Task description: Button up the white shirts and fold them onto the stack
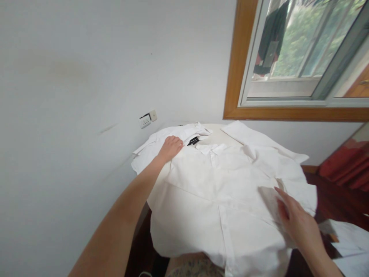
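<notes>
A white button-up shirt (201,184) lies spread out, front up, with its collar toward the wall and its hem hanging over the near edge. My left hand (170,149) is at the shoulder on the left, its fingers bent and closed on the cloth; the fingertips are partly hidden. My right hand (298,219) is over the right side of the shirt, thumb and fingers apart, casting a shadow on the fabric. Nothing shows in its grasp. Past my left hand lies another bunched white garment (152,144), with a small black striped piece (193,141) beside it.
A white wall stands close on the left, with a power socket (145,121) on it. A wood-framed window (230,77) is at the upper right. More white cloth (351,242) lies low on the right, and a red curtain (346,165) hangs beyond.
</notes>
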A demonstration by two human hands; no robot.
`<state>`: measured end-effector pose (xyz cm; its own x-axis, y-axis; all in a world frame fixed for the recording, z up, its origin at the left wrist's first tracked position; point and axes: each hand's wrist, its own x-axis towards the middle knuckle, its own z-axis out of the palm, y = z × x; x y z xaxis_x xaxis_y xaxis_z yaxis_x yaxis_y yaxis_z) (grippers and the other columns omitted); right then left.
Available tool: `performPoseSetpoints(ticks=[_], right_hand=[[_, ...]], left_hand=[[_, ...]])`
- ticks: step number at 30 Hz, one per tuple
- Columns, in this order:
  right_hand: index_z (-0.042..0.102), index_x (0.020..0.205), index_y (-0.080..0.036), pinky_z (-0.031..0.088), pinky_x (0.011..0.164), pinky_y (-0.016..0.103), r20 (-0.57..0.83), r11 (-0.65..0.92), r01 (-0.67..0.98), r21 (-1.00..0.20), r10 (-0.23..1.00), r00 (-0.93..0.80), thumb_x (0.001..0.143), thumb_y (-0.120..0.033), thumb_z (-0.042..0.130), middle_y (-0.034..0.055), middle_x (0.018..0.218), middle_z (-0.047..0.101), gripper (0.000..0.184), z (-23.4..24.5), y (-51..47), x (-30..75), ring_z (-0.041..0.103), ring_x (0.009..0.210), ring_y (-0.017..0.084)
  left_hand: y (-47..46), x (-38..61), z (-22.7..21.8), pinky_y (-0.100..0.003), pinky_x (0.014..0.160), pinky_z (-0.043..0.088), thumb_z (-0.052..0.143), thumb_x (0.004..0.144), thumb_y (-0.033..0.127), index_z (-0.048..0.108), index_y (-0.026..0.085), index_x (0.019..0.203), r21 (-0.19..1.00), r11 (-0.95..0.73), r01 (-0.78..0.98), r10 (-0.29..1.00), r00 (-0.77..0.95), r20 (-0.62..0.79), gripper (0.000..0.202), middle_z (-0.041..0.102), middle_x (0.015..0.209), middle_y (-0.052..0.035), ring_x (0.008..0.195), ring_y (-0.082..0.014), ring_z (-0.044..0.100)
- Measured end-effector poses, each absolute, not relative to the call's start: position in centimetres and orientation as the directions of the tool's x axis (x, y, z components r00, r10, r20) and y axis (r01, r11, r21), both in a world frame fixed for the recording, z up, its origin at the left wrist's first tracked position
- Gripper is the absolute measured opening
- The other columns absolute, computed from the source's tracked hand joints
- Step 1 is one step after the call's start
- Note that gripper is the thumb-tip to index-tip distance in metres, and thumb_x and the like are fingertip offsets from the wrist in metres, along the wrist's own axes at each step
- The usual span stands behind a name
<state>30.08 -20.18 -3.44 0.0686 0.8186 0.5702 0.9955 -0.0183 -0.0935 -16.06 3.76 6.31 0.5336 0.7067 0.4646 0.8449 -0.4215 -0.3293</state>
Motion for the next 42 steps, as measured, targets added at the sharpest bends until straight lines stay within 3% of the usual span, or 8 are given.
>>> performPoseSetpoints(ticks=[4, 9, 14, 22, 30, 37, 42], right_hand=[[0.052, 0.131, -0.021, 0.049, 0.049, 0.029, 0.537, -0.026, 0.995, -0.100, 0.840, 0.076, 0.096, -0.031, 0.038, 0.0084, 0.108, 0.071, 0.039, -3.4, -20.3, 30.0, 0.069, 0.065, 0.020], [0.053, 0.130, -0.021, 0.049, 0.048, 0.030, 0.534, -0.028, 0.994, -0.105, 0.842, 0.080, 0.095, -0.029, 0.038, 0.0080, 0.110, 0.070, 0.039, -3.5, -20.4, 29.8, 0.068, 0.064, 0.020], [0.053, 0.131, -0.021, 0.047, 0.046, 0.029, 0.512, -0.045, 0.994, -0.100, 0.854, 0.090, 0.095, -0.029, 0.037, 0.0086, 0.109, 0.070, 0.040, -3.5, -20.5, 29.8, 0.067, 0.061, 0.019], [0.053, 0.130, -0.021, 0.042, 0.043, 0.027, 0.532, -0.052, 0.994, -0.095, 0.841, 0.095, 0.094, -0.030, 0.038, 0.0080, 0.108, 0.071, 0.040, -3.6, -20.5, 29.7, 0.067, 0.060, 0.018], [0.051, 0.131, -0.019, 0.053, 0.058, 0.031, 0.551, -0.012, 0.984, -0.178, 0.828, 0.110, 0.095, -0.030, 0.036, 0.0124, 0.109, 0.069, 0.041, -3.6, -20.5, 30.8, 0.070, 0.078, 0.024], [0.048, 0.134, -0.019, 0.056, 0.067, 0.035, 0.487, -0.001, 0.984, -0.178, 0.869, 0.089, 0.094, -0.029, 0.036, 0.0125, 0.108, 0.069, 0.043, -4.2, -20.5, 31.7, 0.070, 0.082, 0.025], [0.047, 0.136, -0.019, 0.054, 0.061, 0.034, 0.512, -0.021, 0.994, -0.109, 0.856, 0.074, 0.094, -0.038, 0.039, 0.0132, 0.108, 0.070, 0.047, -4.3, -21.0, 31.5, 0.070, 0.079, 0.025]], left_hand=[[3.2, -17.9, 6.0, -0.040, 0.089, 0.037, 0.036, 0.095, 0.031, 0.063, 0.019, 0.107, -0.170, -0.270, 0.948, 0.798, 0.319, 0.511, 0.032, 0.062, 0.106, -0.0112, 0.105, -0.0266, 0.049], [3.6, -17.9, 5.5, -0.046, 0.091, 0.037, 0.035, 0.094, 0.039, 0.070, 0.014, 0.091, -0.153, -0.066, 0.986, 0.908, 0.122, 0.401, 0.043, 0.065, 0.100, -0.0181, 0.108, -0.0329, 0.049], [4.5, -17.0, 4.7, -0.043, 0.090, 0.040, 0.036, 0.094, 0.041, 0.070, 0.013, 0.089, -0.141, -0.022, 0.990, 0.946, 0.066, 0.316, 0.045, 0.066, 0.104, -0.0186, 0.110, -0.0324, 0.053], [3.6, -14.8, 4.9, -0.032, 0.073, 0.047, 0.021, 0.100, 0.037, 0.052, 0.009, 0.114, 0.142, 0.102, 0.985, 0.936, -0.144, 0.321, 0.043, 0.070, 0.095, -0.0161, 0.090, -0.0256, 0.067], [3.0, -14.4, 3.9, -0.032, 0.070, 0.048, 0.022, 0.100, 0.039, 0.044, 0.008, 0.120, -0.022, 0.127, 0.992, 0.950, -0.115, 0.289, 0.043, 0.071, 0.090, -0.0184, 0.088, -0.0285, 0.070], [3.1, -16.0, 3.2, -0.034, 0.076, 0.048, 0.033, 0.096, 0.046, 0.044, 0.015, 0.121, 0.144, 0.149, 0.978, 0.931, -0.188, 0.313, 0.042, 0.071, 0.097, -0.0143, 0.094, -0.0280, 0.068], [0.5, -16.5, 3.3, -0.034, 0.077, 0.048, 0.028, 0.096, 0.048, 0.052, 0.017, 0.113, 0.147, 0.161, 0.976, 0.956, -0.191, 0.221, 0.043, 0.071, 0.098, -0.0135, 0.095, -0.0265, 0.067]])
